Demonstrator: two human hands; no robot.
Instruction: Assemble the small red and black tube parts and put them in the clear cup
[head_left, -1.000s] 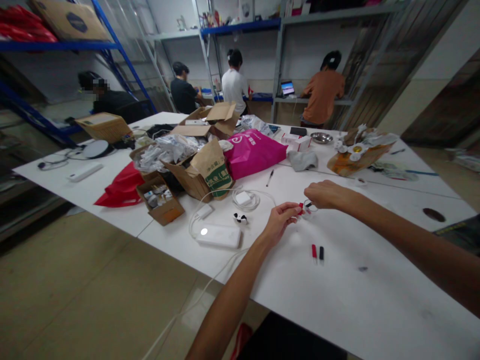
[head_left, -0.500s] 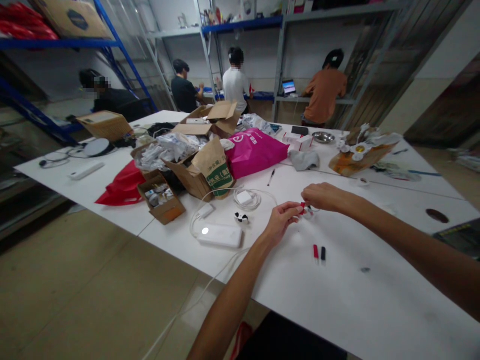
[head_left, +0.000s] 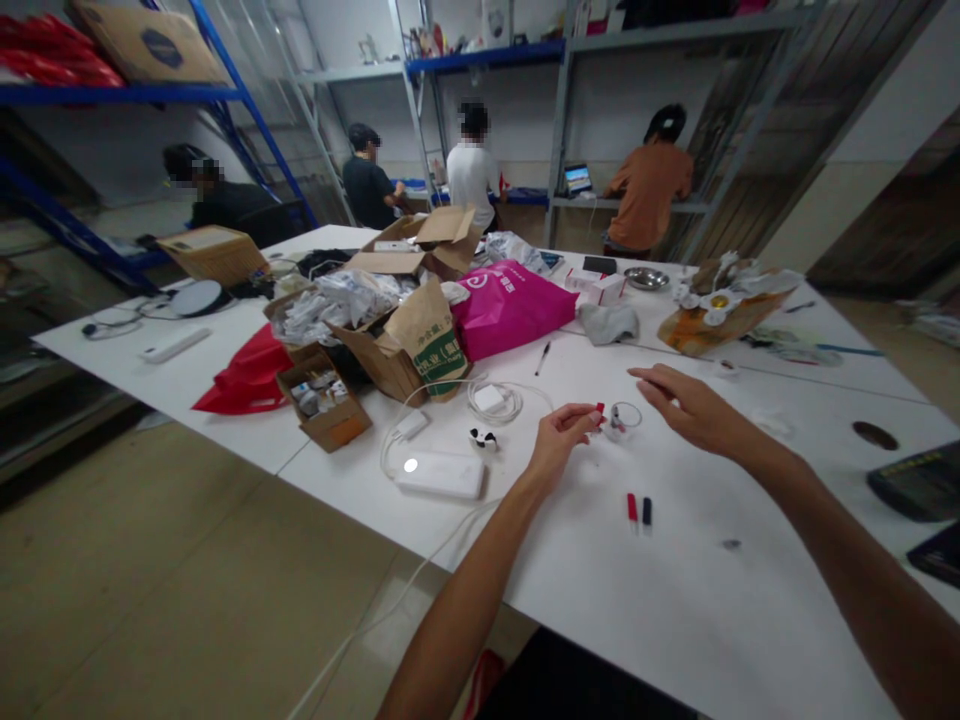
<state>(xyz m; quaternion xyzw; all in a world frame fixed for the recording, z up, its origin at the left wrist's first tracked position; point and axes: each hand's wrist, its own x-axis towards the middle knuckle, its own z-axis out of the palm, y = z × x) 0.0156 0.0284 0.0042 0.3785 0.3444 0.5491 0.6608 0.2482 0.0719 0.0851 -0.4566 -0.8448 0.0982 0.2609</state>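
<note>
The left hand (head_left: pixel 564 438) is clamped on a small red piece (head_left: pixel 600 410), pinched between thumb and fingertips, just above the white tabletop surface (head_left: pixel 570 560); beside it lies a small clear plastic item (head_left: pixel 616 432) with a thin round metal ring (head_left: pixel 628 408), its exact shape too small to tell; the right hand (head_left: pixel 686 408) hangs over the surface just beyond the ring, its fingers loosely extended and apart, with nothing visible in its grasp.

Nearer the person, a slim red-handled tool (head_left: pixel 631 507) and a slim black-handled tool (head_left: pixel 647 512) lie side by side, apart from both hands; to the left of the left hand are a black-and-white curved object (head_left: pixel 482 438), a white rectangular power bank (head_left: pixel 441 474) with a lit round spot, and a white square charger (head_left: pixel 489 399) within a coiled white cable (head_left: pixel 513 408); a dark pen (head_left: pixel 542 358) lies farther back, near a bright magenta bag (head_left: pixel 514 308).
</note>
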